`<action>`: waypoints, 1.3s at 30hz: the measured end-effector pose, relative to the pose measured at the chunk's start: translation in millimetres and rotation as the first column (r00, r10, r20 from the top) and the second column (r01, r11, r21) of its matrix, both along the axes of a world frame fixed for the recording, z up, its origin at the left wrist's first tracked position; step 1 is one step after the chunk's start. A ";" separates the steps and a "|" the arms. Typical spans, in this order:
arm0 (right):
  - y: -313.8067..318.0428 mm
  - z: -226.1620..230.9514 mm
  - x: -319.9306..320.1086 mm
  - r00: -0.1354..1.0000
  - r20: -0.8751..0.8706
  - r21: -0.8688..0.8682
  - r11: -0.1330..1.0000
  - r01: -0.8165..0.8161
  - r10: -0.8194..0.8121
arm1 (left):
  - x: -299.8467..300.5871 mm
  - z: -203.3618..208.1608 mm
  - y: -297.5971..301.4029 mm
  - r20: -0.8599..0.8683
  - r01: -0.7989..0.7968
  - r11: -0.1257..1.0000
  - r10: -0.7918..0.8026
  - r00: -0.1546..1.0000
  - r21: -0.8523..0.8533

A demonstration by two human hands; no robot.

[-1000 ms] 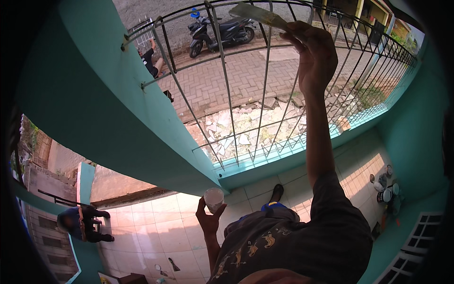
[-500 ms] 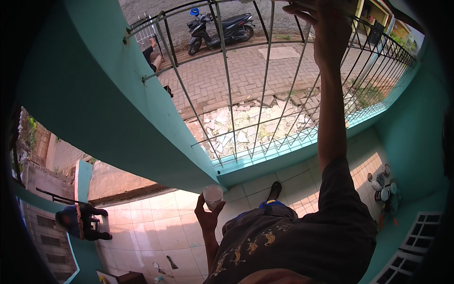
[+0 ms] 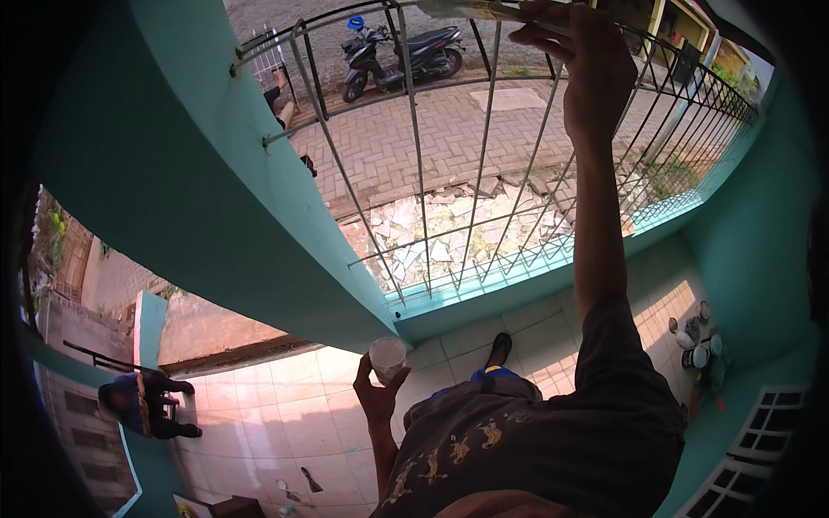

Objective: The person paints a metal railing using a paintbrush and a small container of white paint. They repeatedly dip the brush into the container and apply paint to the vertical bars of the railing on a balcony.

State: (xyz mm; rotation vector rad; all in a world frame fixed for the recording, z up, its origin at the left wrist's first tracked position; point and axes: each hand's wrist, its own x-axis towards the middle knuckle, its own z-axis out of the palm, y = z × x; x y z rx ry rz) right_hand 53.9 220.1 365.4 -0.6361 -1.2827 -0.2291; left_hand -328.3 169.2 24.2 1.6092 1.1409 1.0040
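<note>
My left hand [image 3: 377,399] is wrapped round a small clear plastic cup [image 3: 388,356] with whitish contents, held upright near my waist. My right arm reaches far up past the window-style metal grille [image 3: 421,173]. High at the top edge, my right hand [image 3: 596,78] grips a paintbrush [image 3: 492,10], its flat pale head pointing left and partly cut off by the picture's edge. The brush is in front of the grille's upper bars; whether it touches them I cannot tell.
A turquoise pillar [image 3: 259,216] rises at the left. Tools [image 3: 311,480] lie on the tiled floor [image 3: 285,414]. Pots and cans [image 3: 698,354] stand by the right wall. A person [image 3: 147,401] sits at the left; another's limbs show outside near a parked motorbike [image 3: 401,56].
My right hand has come slightly lower and to the left, bringing more of the paintbrush into view. My left hand with the cup has barely moved.
</note>
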 end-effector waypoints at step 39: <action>22.0 -52.3 -12.5 0.921 0.284 0.110 0.963 0.247 -0.269 | 3.1 0.1 -0.7 -0.004 0.019 0.999 -0.019 1.000 0.026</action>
